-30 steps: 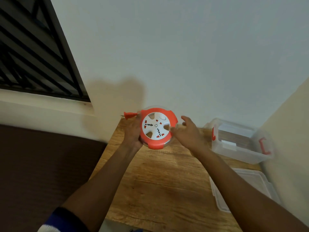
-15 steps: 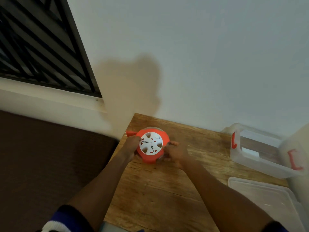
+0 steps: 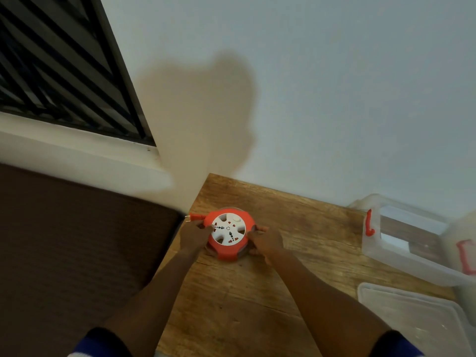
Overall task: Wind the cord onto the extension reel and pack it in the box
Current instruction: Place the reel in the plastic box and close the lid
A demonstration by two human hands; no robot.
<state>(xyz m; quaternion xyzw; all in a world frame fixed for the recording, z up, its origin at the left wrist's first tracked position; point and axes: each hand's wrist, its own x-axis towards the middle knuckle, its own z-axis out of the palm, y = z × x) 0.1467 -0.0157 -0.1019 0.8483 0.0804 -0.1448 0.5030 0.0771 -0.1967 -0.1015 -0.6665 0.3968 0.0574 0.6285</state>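
Note:
An orange extension reel (image 3: 228, 235) with a white socket face lies flat near the left edge of the wooden table (image 3: 296, 228). Its orange plug (image 3: 196, 216) sticks out to the upper left. My left hand (image 3: 193, 235) grips the reel's left side, just under the plug. On the reel's right side my right hand (image 3: 265, 242) closes its fingers on the rim. The cord itself is hidden inside the reel. A clear plastic box (image 3: 401, 240) with red latches stands open at the table's far right.
The box's clear lid (image 3: 417, 320) lies flat on the table in front of the box. A pale wall (image 3: 334, 99) rises right behind the table. Left of the table is a dark brown surface (image 3: 77, 253), with a barred window (image 3: 51, 68) above it.
The reel, held up facing me a second ago, has come down onto the table. Both hands stayed on it. The view has tilted and the box has shifted right.

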